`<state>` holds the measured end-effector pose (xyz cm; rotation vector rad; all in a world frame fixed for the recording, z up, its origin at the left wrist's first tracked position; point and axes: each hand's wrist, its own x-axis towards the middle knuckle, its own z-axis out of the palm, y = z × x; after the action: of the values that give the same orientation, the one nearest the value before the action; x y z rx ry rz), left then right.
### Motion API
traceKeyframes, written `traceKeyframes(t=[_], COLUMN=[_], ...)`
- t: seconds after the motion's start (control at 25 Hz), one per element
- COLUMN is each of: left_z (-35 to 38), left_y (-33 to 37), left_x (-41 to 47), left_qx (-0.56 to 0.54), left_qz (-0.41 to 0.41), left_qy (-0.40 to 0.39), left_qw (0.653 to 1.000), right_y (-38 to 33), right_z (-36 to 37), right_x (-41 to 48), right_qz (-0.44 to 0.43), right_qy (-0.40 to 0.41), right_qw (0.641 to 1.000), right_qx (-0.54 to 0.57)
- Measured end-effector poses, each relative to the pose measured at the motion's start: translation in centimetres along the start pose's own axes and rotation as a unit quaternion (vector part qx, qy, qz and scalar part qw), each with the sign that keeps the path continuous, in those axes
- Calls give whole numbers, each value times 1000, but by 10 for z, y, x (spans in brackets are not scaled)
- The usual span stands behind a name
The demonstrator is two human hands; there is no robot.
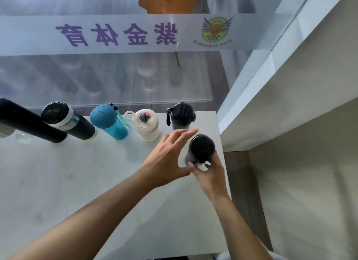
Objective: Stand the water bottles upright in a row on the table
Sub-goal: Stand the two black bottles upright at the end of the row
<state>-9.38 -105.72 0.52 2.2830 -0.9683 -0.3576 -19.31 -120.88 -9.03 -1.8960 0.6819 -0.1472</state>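
Several bottles stand upright in a row along the far edge of the white table (77, 182): a tall black flask (29, 122), a black bottle with a silver ring (67, 122), a blue bottle (110, 122), a white bottle with a loop handle (147, 126) and a grey bottle with a black lid (181, 116). Nearer me, at the right edge, a grey bottle with a black cap (200, 149) is upright in my right hand (211, 174), which grips its near side. My left hand (168, 157) hovers open just left of that bottle, fingers spread.
A glass wall with a frosted band of purple lettering (116, 34) rises right behind the row. A white shelf unit (290, 85) stands close on the right of the table. An orange chair (170, 0) is beyond the glass.
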Motion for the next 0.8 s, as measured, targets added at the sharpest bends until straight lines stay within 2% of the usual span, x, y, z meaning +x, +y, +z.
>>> traceKeyframes(t=[0.08,0.16,0.24,0.36,0.64,0.8], left_z=[-13,-22,-27,-24,-13,-14], left_y=[-4,-8,-12,-19,-29,-28], left_x=[18,36,54,75,86,84], left_qx=[87,149,181,195,184,188], left_qz=[41,35,-9,-54,-38,-41], left_qy=[64,111,95,28,41,32], left_qw=[993,982,979,979,981,981], right_y=[-1,-5,-9,-10,-9,-10], right_z=[-10,-18,-24,-25,-20,-21], right_x=[25,52,75,97,112,110], right_qz=[12,11,10,4,-23,-6], right_qy=[35,50,44,35,37,38], right_qw=[999,998,999,999,999,999], right_qx=[15,24,16,6,3,-18])
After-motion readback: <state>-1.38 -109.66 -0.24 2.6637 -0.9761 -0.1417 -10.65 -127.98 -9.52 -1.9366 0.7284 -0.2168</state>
